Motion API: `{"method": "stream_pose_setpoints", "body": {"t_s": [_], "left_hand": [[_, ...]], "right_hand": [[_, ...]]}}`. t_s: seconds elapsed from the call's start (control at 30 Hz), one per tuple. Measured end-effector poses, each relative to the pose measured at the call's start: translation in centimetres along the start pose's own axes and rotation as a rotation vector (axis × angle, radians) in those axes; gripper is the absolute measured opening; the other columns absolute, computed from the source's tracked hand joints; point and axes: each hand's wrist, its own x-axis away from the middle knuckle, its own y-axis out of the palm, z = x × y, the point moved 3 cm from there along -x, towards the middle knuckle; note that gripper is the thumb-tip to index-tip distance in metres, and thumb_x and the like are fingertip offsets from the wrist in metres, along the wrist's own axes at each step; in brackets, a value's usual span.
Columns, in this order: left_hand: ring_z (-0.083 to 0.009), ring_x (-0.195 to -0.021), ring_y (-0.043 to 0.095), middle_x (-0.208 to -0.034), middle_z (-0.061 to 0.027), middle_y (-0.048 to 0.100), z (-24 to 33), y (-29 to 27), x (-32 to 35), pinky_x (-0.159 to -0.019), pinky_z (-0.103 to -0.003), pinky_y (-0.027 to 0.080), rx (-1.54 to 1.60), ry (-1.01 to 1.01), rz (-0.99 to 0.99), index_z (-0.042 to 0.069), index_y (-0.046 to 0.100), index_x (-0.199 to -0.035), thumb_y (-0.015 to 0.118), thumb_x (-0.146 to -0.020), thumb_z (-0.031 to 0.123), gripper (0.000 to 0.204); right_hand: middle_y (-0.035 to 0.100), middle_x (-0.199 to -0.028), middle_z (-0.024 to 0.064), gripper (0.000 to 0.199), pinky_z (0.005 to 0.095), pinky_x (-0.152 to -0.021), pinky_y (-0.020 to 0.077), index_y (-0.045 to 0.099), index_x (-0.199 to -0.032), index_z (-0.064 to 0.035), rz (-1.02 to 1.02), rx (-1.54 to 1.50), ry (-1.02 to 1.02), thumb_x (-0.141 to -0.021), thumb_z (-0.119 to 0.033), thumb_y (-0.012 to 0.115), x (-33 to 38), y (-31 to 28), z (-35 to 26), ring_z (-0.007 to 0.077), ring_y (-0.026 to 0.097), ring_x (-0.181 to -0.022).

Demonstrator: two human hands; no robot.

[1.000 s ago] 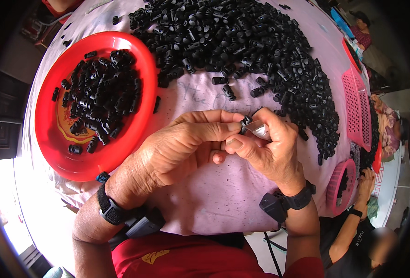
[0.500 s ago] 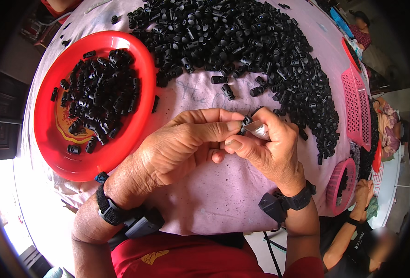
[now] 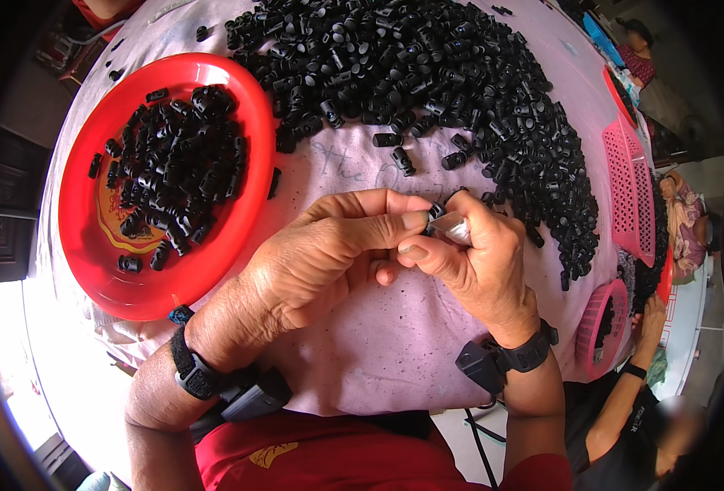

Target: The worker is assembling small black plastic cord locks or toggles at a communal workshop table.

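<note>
My left hand is closed, pinching a small black cord lock between thumb and forefinger above the cloth. Close against it, my right hand is closed on a small clear, shiny plastic-looking piece, whose exact kind I cannot make out. The piece meets the cord lock, and my fingers partly hide both. To the left, a red plate bears a heap of black cord locks. A large pile of similar black parts spreads beyond my hands and down the right.
Pinkish cloth covers the table. At the right stand a pink perforated basket and a round pink basket with black parts inside. A co-worker's arm reaches in at the lower right; other people sit farther off.
My hands have hardly moved, and their grips look the same. The co-worker's hand at the lower right has shifted slightly farther away, toward the black parts.
</note>
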Motion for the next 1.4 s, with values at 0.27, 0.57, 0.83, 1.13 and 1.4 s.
{"method": "stream_pose_setpoints", "body": {"t_s": [0.27, 0.57, 0.83, 1.13, 1.4], "left_hand": [[-0.0120, -0.084, 0.059, -0.093, -0.0032, 0.063, 0.1, 0.2, 0.1, -0.072, -0.025, 0.046, -0.018, -0.019, -0.015, 0.005, 0.059, -0.113, 0.061, -0.091, 0.012, 0.023], [-0.0084, -0.081, 0.058, -0.094, -0.0028, 0.064, -0.2, -0.1, -0.1, -0.067, -0.022, 0.046, -0.014, 0.003, 0.000, 0.001, 0.061, -0.112, 0.062, -0.091, 0.013, 0.024], [-0.0073, -0.079, 0.055, -0.094, -0.0004, 0.062, 0.1, 0.5, 0.0, -0.067, -0.022, 0.042, -0.022, -0.018, -0.023, 0.003, 0.059, -0.112, 0.061, -0.091, 0.019, 0.026], [-0.0069, -0.075, 0.054, -0.088, -0.0006, 0.063, 0.1, 0.0, -0.3, -0.065, -0.020, 0.044, 0.024, 0.028, -0.033, 0.002, 0.059, -0.111, 0.057, -0.095, 0.019, 0.024], [-0.0062, -0.082, 0.056, -0.093, -0.0014, 0.063, 0.4, 0.3, -0.3, -0.073, -0.021, 0.047, 0.049, 0.111, -0.036, 0.000, 0.057, -0.120, 0.056, -0.095, 0.015, 0.029]], "right_hand": [[0.064, -0.059, 0.0093, 0.047, 0.0302, -0.047, 0.0508, 0.056, -0.074, -0.0046, 0.002, 0.009, -0.036, -0.076, -0.048, 0.074, -0.1, -0.1, -0.1, 0.0220, 0.067, -0.054], [0.065, -0.058, 0.0095, 0.044, 0.0291, -0.048, 0.0508, 0.057, -0.073, -0.0048, -0.001, 0.017, -0.029, -0.076, -0.045, 0.075, 0.0, 0.0, -0.2, 0.0214, 0.067, -0.055], [0.067, -0.067, 0.0068, 0.034, 0.0264, -0.047, 0.0487, 0.055, -0.080, -0.0033, 0.001, -0.123, -0.087, -0.079, -0.029, 0.077, 0.1, -1.1, -0.9, 0.0142, 0.068, -0.060], [0.067, -0.091, 0.0087, 0.021, 0.0227, -0.066, 0.0539, 0.056, -0.105, 0.0039, 0.003, -0.371, -0.165, -0.086, -0.003, 0.064, -0.1, -0.9, -1.2, 0.0098, 0.066, -0.079], [0.066, -0.081, 0.0034, 0.018, 0.0183, -0.056, 0.0485, 0.059, -0.096, 0.0015, 0.131, -0.289, -0.108, -0.082, -0.003, 0.069, 0.2, -0.5, -0.9, 0.0040, 0.060, -0.066]]}}
